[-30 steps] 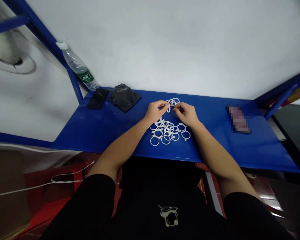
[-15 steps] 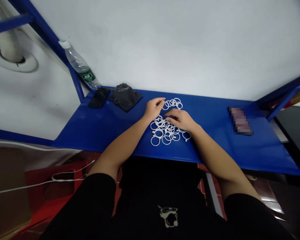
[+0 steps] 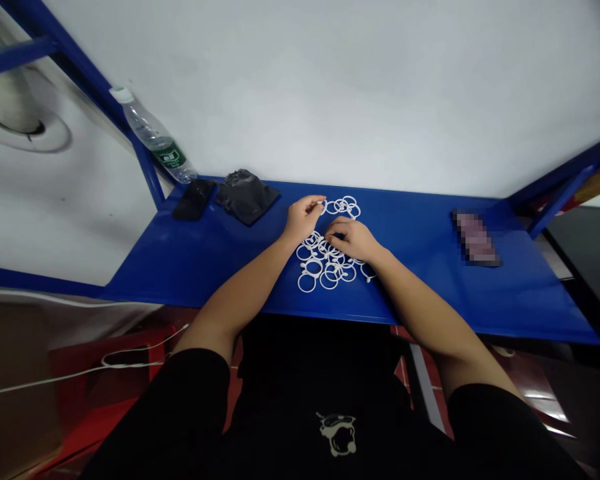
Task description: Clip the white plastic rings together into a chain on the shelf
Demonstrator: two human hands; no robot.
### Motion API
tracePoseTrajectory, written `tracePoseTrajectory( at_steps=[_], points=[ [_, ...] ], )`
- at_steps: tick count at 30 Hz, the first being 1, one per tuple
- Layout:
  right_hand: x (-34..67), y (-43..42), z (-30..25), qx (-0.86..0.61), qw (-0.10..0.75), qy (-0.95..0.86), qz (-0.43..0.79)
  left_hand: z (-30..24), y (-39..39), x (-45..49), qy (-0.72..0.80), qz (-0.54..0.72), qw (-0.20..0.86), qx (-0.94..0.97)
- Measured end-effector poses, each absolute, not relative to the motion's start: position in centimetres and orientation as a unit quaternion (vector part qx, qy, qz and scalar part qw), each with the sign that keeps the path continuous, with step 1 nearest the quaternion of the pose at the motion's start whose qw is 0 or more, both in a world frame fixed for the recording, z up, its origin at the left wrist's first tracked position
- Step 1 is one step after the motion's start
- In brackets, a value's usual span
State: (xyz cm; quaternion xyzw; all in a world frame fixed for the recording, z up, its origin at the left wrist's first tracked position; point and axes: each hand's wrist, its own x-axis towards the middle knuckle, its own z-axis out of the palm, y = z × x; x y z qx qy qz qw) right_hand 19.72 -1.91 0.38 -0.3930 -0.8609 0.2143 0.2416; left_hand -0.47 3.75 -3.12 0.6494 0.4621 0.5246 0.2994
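Head view shows both hands, left hand [image 3: 303, 220] pinching 1 thin white plastic ring [image 3: 324, 207] beside a small linked cluster [image 3: 344, 206], right hand [image 3: 351, 238] curled into the loose pile [image 3: 325, 267] on the blue surface [image 3: 190, 260], most rings unjoined.

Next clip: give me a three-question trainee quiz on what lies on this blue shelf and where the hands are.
1. True or false: the right hand rests on the pile of white rings.
2. Which thing leans at the shelf's far left corner: A a cup, B a water bottle, C a box?
3. Fill in: the left hand is at a small cluster of ____ rings.

Key: 1 true; 2 B; 3 white.
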Motion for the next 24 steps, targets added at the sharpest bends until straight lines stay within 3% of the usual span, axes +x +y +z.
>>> tracePoseTrajectory(
  at_steps=[9, 19, 24],
  points=[
    [19.1, -2.2, 0.6, -0.380, 0.238, -0.865, 0.226, -3.1, 3.5, -0.6, 0.461, 0.503, 0.279, 0.676],
    [19.9, -1.6, 0.1, -0.450, 0.448, -0.691, 0.346, -2.4, 3.3, -1.0, 0.469, 0.484, 0.244, 0.697],
    [20.3, -0.8, -0.1, -0.452, 0.489, -0.633, 0.395, -1.8, 3.1, -1.0, 0.481, 0.451, 0.201, 0.725]
  ],
)
